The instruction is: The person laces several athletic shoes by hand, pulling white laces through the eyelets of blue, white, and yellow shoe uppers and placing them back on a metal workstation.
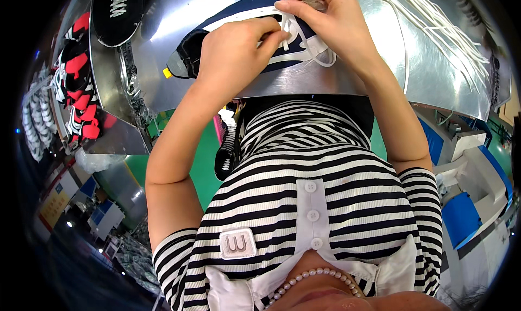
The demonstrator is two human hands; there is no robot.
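Trailing white lace [324, 65]: navy shoe upper [282, 65], white stripes, yellow tab [166, 73].

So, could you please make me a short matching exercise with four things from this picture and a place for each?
Things
1. Navy-and-white shoe
2. Loose white laces
3. Red, black and white pieces
4. Green floor

Places
A. Toward the far left of the picture
B. Lower than the metal table
C. Under the left hand and right hand
D. On the table's right side

Pairs: 1-C, 2-D, 3-A, 4-B
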